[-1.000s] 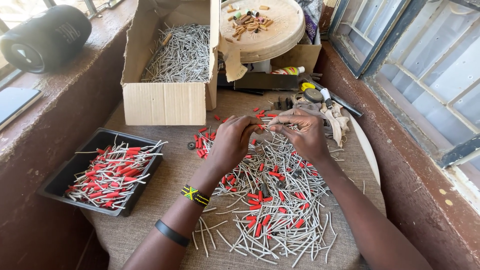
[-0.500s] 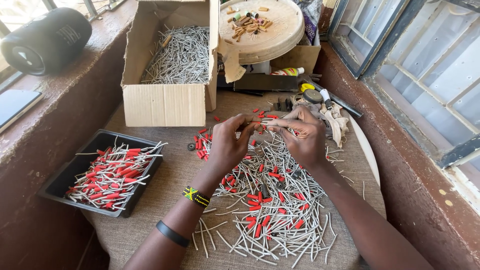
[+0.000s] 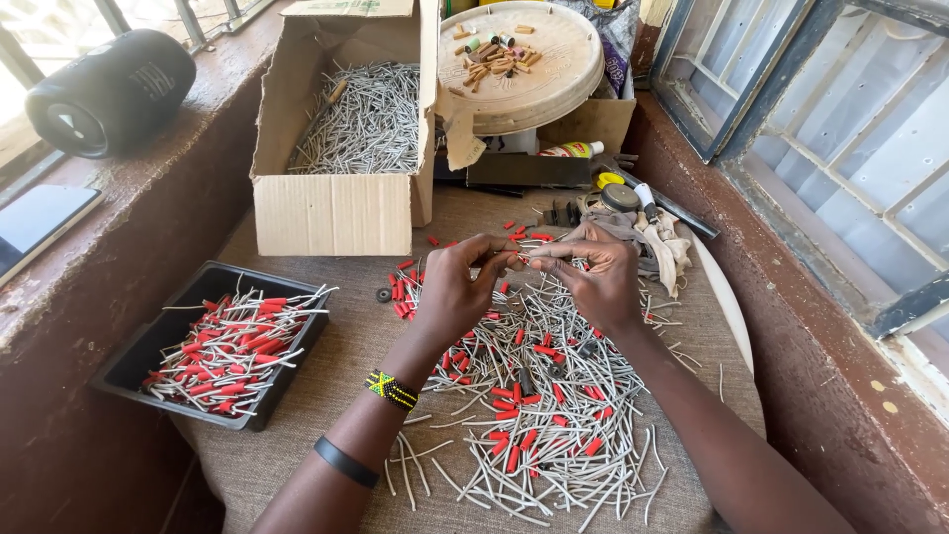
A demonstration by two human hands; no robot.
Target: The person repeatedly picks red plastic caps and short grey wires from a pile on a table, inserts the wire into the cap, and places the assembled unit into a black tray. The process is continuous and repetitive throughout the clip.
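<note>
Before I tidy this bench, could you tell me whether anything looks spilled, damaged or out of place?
The grey sticks and red caps lie in a loose heap on the cloth under both hands, some straying toward the table edge. The cardboard box has a torn, bent flap. Nothing else stands out.

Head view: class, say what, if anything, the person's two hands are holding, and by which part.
The left hand and right hand pinch one thin grey stick between them, fingertips at each end. Whether it carries a red sleeve cannot be told.
</note>
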